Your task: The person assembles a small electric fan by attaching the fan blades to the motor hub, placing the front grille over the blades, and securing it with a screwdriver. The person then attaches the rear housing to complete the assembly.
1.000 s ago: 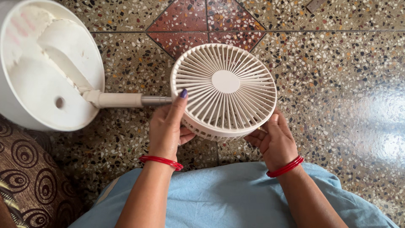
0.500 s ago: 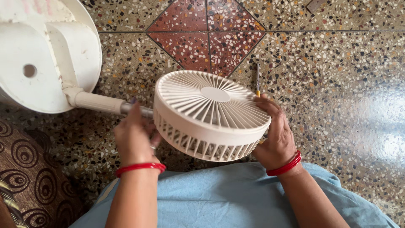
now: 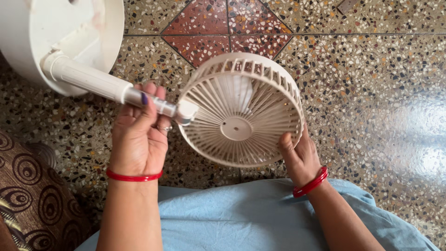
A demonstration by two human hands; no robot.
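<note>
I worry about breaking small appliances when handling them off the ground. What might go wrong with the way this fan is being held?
The left hand grips only the thin pole, so the round base hangs off the far end; its weight may strain the joint by the fan head. The right hand touches just the grille's rim, so the head might slip and hit the hard stone floor.

Fan head (image 3: 241, 109) matt cream plastic; pole (image 3: 90, 81) smooth plastic; floor (image 3: 371, 93) glossy speckled terrazzo.
</note>
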